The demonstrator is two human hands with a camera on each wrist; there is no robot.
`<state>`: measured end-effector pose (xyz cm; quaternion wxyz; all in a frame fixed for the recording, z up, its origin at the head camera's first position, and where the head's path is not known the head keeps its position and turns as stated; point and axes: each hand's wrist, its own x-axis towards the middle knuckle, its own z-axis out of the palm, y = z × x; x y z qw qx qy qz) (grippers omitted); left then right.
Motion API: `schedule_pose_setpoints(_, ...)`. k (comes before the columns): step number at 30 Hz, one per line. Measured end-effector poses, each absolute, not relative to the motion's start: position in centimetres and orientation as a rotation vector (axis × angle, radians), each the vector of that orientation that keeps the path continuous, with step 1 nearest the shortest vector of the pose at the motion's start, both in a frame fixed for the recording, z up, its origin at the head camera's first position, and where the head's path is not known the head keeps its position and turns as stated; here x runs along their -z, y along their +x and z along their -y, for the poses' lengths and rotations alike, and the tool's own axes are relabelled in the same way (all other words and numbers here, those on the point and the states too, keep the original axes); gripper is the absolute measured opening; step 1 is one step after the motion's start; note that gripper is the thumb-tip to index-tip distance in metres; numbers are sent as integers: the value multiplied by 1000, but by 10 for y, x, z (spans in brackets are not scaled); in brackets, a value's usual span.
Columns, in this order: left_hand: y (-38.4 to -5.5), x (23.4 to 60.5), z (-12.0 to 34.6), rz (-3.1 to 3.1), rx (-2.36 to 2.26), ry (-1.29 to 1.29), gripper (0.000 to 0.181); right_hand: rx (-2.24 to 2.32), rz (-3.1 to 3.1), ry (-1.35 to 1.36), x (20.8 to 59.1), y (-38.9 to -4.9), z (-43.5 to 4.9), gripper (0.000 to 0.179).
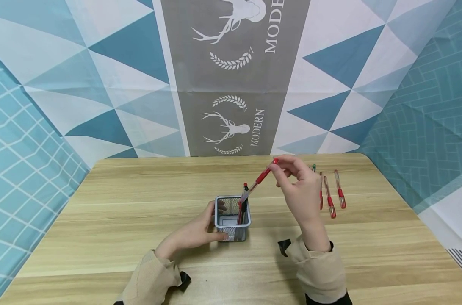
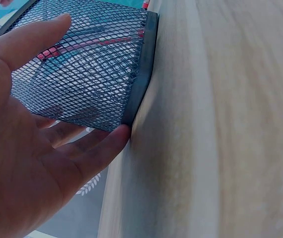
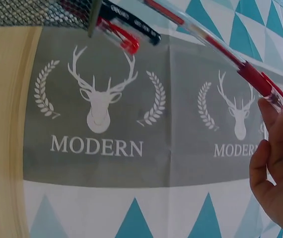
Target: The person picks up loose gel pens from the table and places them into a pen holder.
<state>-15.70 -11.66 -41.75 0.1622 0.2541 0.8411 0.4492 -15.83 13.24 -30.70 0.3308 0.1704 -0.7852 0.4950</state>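
Observation:
A square metal mesh pen holder (image 1: 236, 234) stands on the wooden table. Thumb on the near side and fingers at the far side, my left hand (image 1: 194, 231) grips it; in the left wrist view a fingertip sits at its base edge. Up and to the right, my right hand (image 1: 300, 188) pinches a red gel pen (image 1: 262, 176) by its red end. That pen slants down left, its clear lower end overlapping the holder's opening in the head view. Inside lean a black pen (image 3: 134, 22) and a red pen (image 3: 124, 40), their ends above the rim.
Several pens lie on the table right of my right hand, among them a red pen (image 1: 330, 198), another red pen (image 1: 340, 189) and a green-ended one (image 1: 313, 168) partly hidden by the hand. A patterned backdrop (image 1: 231, 80) rises behind the table's far edge.

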Motion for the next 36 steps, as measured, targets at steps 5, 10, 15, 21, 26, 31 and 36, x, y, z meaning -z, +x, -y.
schedule_pose_setpoints(5,-157,417,117,-2407,-1278,731,85,-1235,2165,513,310,-159,-126,18)
schedule_pose_setpoints(10,-156,417,117,-2409,-1285,746,81,-1259,2298,547,313,-162,-119,21)
schedule_pose_setpoints(15,-156,417,117,-2405,-1296,745,81,-1236,2383,601,319,-165,-112,18)
schedule_pose_setpoints(21,-156,417,117,-2407,-1290,732,82,-1244,2506,640,323,-167,-106,16)
schedule_pose_setpoints(26,-156,416,118,-2405,-1289,731,84,-1233,2535,665,327,-169,-101,15)
schedule_pose_setpoints(31,-156,417,118,-2399,-1293,735,85,-1205,2538,659,330,-170,-99,14)
schedule_pose_setpoints(36,-155,416,118,-2401,-1287,732,86,-1220,2551,640,332,-172,-98,18)
